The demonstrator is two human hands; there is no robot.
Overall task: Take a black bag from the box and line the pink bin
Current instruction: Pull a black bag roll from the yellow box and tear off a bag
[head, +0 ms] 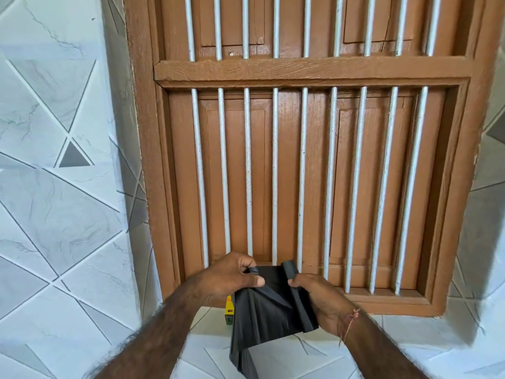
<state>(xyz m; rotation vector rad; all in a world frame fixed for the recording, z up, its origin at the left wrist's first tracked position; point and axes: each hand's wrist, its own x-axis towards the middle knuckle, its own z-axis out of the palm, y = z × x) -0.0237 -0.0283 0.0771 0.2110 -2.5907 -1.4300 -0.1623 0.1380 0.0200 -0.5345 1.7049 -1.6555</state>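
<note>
A black plastic bag, still partly rolled, hangs between my two hands low in the middle of the view. My left hand pinches its upper left edge between thumb and fingers. My right hand grips the rolled part on the right side. The unrolled sheet droops down toward the bottom edge. Behind the bag, a small yellow and green box stands on the tiled ledge, mostly hidden. The pink bin is not in view.
A brown wooden window frame with white vertical bars fills the wall ahead. White tiles with grey triangle patterns cover the walls on both sides and the ledge below the window.
</note>
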